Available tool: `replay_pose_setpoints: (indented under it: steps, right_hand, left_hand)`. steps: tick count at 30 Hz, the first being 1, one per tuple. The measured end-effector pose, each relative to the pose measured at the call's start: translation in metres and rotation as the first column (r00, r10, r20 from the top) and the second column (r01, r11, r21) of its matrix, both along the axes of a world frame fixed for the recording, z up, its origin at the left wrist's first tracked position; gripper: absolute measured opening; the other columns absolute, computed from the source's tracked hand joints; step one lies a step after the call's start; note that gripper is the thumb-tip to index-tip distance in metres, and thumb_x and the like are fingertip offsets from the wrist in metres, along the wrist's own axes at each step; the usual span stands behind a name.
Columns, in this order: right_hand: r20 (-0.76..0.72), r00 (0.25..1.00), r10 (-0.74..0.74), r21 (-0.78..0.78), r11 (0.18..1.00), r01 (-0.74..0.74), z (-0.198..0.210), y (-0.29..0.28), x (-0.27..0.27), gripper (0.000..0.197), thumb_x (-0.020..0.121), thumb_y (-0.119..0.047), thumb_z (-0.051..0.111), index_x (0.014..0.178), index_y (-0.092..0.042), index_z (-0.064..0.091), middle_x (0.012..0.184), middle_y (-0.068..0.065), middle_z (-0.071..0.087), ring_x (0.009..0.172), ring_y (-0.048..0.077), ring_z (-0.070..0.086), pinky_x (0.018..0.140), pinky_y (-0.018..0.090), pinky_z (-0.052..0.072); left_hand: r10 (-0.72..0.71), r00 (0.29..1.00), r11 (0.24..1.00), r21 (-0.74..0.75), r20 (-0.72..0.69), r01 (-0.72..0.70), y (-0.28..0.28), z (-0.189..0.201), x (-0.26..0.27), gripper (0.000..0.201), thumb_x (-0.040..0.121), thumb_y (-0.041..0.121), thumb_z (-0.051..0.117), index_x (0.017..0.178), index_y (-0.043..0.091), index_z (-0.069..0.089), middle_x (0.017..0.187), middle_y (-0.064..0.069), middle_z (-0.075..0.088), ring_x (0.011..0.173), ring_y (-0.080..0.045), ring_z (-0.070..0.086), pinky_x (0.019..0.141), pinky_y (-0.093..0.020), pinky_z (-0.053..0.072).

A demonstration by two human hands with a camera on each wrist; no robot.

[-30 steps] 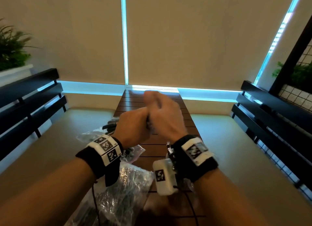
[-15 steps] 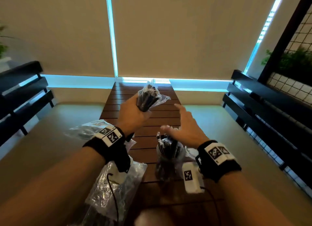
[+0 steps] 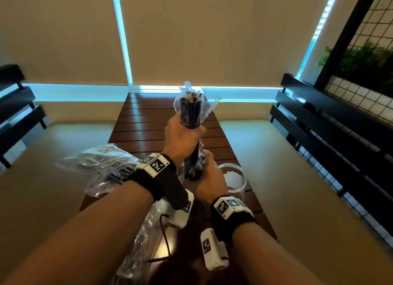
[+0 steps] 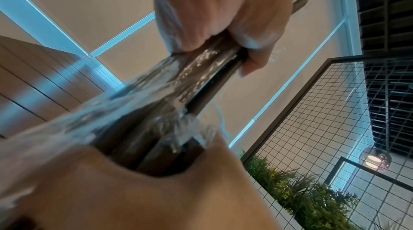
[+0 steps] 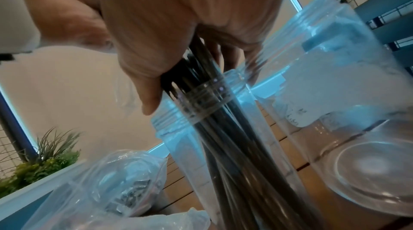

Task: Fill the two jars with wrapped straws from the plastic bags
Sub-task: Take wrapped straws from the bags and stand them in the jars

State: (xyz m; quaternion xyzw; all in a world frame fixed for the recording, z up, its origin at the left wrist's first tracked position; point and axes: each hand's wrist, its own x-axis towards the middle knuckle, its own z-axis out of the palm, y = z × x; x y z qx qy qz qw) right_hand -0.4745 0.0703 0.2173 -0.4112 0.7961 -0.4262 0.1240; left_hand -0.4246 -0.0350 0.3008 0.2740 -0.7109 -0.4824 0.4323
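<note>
My left hand point(image 3: 184, 136) grips a clear plastic bag of black wrapped straws point(image 3: 190, 108) and holds it upright above the table. In the left wrist view its fingers point(image 4: 223, 35) wrap the crinkled bag point(image 4: 196, 78). Just below, my right hand point(image 3: 209, 178) grips the lower end of the straws. In the right wrist view my right hand point(image 5: 178, 48) closes round black straws point(image 5: 201, 96) that stand in the mouth of a clear jar point(image 5: 178, 136). A second clear jar point(image 3: 236, 178), with no straws in it, stands just to the right point(image 5: 346, 110).
The slatted wooden table point(image 3: 144, 119) is narrow. Another bag of straws point(image 3: 102, 165) lies at its left, and more crumpled plastic point(image 3: 144, 242) lies near me. Cushioned benches with black rails point(image 3: 319, 119) run along both sides.
My right hand, open over the jar half a second ago, now grips the straws. My left hand has brought its bag right and nearer, over the jar.
</note>
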Motion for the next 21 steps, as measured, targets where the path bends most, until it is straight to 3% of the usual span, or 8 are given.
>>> replay_pose_setpoints:
  steps: [4, 7, 10, 13, 15, 18, 20, 21]
  right_hand:
    - [0.002, 1.000, 0.012, 0.003, 1.000, -0.012, 0.001, 0.002, -0.003, 0.090, 0.068, -0.055, 0.074, 0.140, -0.037, 0.023, 0.127, 0.001, 0.056, 0.107, 0.024, 0.062, 0.088, 0.044, 0.054]
    - [-0.012, 1.000, 0.011, -0.009, 1.000, -0.012, -0.001, 0.001, -0.006, 0.089, 0.066, -0.045, 0.080, 0.137, -0.039, 0.027, 0.125, -0.001, 0.056, 0.108, 0.023, 0.062, 0.088, 0.045, 0.056]
    - [-0.037, 0.999, 0.012, 0.008, 1.000, -0.012, -0.004, -0.001, -0.011, 0.088, 0.064, -0.036, 0.084, 0.133, -0.038, 0.029, 0.121, 0.000, 0.059, 0.104, 0.022, 0.064, 0.086, 0.041, 0.057]
    - [-0.028, 0.998, 0.062, 0.024, 0.998, -0.062, -0.003, 0.001, -0.016, 0.089, 0.066, -0.037, 0.080, 0.137, -0.038, 0.027, 0.124, 0.001, 0.058, 0.106, 0.020, 0.062, 0.089, 0.040, 0.055]
    - [0.023, 0.992, 0.124, 0.029, 0.992, -0.125, 0.000, 0.003, -0.020, 0.088, 0.068, -0.038, 0.070, 0.142, -0.038, 0.023, 0.129, 0.004, 0.055, 0.111, 0.023, 0.060, 0.095, 0.044, 0.053]
    - [0.072, 0.979, 0.190, 0.050, 0.980, -0.194, 0.005, 0.006, -0.023, 0.095, 0.073, -0.054, 0.065, 0.151, -0.038, 0.013, 0.148, 0.004, 0.037, 0.131, 0.024, 0.044, 0.108, 0.045, 0.041]
    - [0.049, 0.976, 0.211, 0.062, 0.975, -0.214, 0.008, 0.007, -0.022, 0.107, 0.068, -0.073, 0.065, 0.153, -0.037, 0.011, 0.153, 0.000, 0.029, 0.135, 0.021, 0.037, 0.109, 0.043, 0.038]
    - [0.029, 0.977, 0.211, 0.066, 0.975, -0.213, 0.009, 0.007, -0.021, 0.111, 0.064, -0.076, 0.068, 0.152, -0.036, 0.013, 0.152, -0.001, 0.029, 0.134, 0.020, 0.038, 0.108, 0.043, 0.040]
  left_hand:
    - [-0.028, 0.997, 0.993, 0.116, -0.072, 0.036, -0.001, -0.010, -0.002, 0.019, 0.068, 0.014, 0.076, 0.074, 0.018, 0.058, 0.066, -0.002, 0.055, 0.064, -0.025, 0.058, 0.066, -0.057, 0.056]
    - [-0.069, 0.988, 0.969, 0.227, -0.140, 0.099, -0.003, -0.019, 0.000, 0.028, 0.068, 0.016, 0.077, 0.093, 0.009, 0.066, 0.071, -0.010, 0.055, 0.066, -0.029, 0.056, 0.070, -0.059, 0.055]
    - [-0.093, 0.982, 0.954, 0.267, -0.162, 0.134, -0.003, -0.022, 0.000, 0.037, 0.068, 0.019, 0.079, 0.099, 0.004, 0.065, 0.078, -0.020, 0.059, 0.066, -0.031, 0.057, 0.072, -0.059, 0.056]
    - [-0.059, 0.986, 0.961, 0.259, -0.158, 0.099, -0.006, -0.022, -0.002, 0.036, 0.067, 0.025, 0.080, 0.100, 0.015, 0.068, 0.083, -0.006, 0.065, 0.069, -0.033, 0.061, 0.074, -0.062, 0.057]
    - [0.025, 0.990, 0.962, 0.273, -0.139, 0.014, -0.009, -0.021, -0.004, 0.030, 0.064, 0.030, 0.081, 0.089, 0.021, 0.068, 0.077, -0.007, 0.066, 0.072, -0.037, 0.068, 0.070, -0.060, 0.058]
    - [0.129, 0.979, 0.952, 0.296, -0.155, -0.079, -0.008, -0.020, -0.007, 0.024, 0.066, 0.029, 0.081, 0.085, 0.023, 0.067, 0.072, 0.003, 0.068, 0.074, -0.027, 0.071, 0.073, -0.053, 0.060]
    - [0.125, 0.977, 0.957, 0.279, -0.170, -0.074, -0.007, -0.021, -0.009, 0.026, 0.067, 0.031, 0.081, 0.089, 0.027, 0.068, 0.078, 0.006, 0.070, 0.080, -0.022, 0.071, 0.078, -0.050, 0.060]
    - [0.114, 0.979, 0.961, 0.270, -0.170, -0.065, -0.007, -0.022, -0.009, 0.027, 0.067, 0.034, 0.081, 0.090, 0.028, 0.068, 0.080, 0.006, 0.070, 0.082, -0.022, 0.071, 0.079, -0.050, 0.060]
